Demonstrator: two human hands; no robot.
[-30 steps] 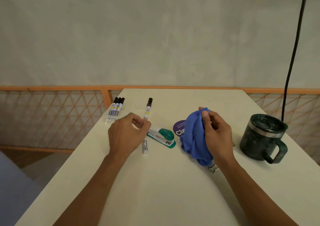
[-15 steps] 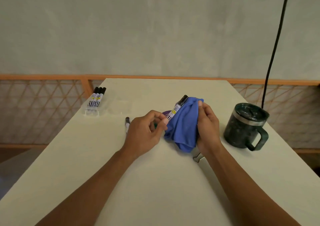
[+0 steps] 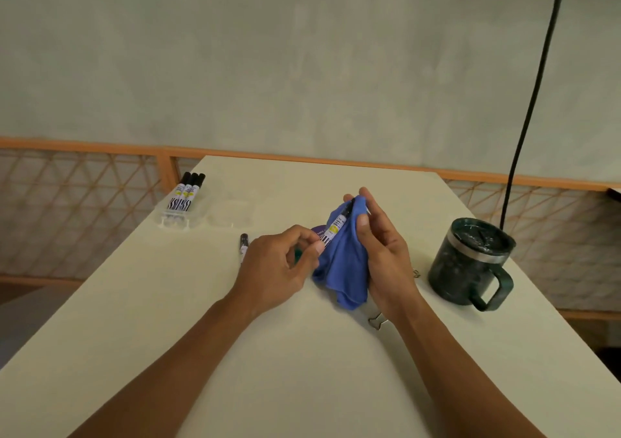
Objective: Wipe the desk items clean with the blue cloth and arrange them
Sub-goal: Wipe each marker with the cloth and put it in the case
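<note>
Head view, looking down the pale table (image 3: pixel 302 370): the marker (image 3: pixel 337 226) is up off the surface between the two hands. Its long axis slants from low on the person's left to high on their right, away from the body. The left hand (image 3: pixel 282 266) pinches the tail end between thumb and curled fingertips. The capped end runs up into the cloth (image 3: pixel 346 263), which the right hand (image 3: pixel 383 256) holds bunched, thumb in front and fingers behind, so the cap sits in the fold near the fingertips. The rest of the cloth hangs down to the table in front of that palm. So the wipe, as I judge it, turns on that slant: either the left hand draws the barrel back along its own line, or the right slides the cloth down it towards the left fingers. The right hand is the nearer one to the unwiped label. Far left, a clear tray (image 3: pixel 228 222) holds three markers (image 3: pixel 186 192) side by side, caps pointing away; its right half is too faint to read. A spare marker (image 3: pixel 243 244) lies loose on the table just beyond the left hand, well short of the tray. A bit of green stapler (image 3: pixel 297 254) shows under the left fingers. A clip (image 3: pixel 376 320) lies beneath the right wrist. The dark mug (image 3: pixel 467 263) stands to the right with its lid on, handle towards the person, so I cannot see what is in it.
</note>
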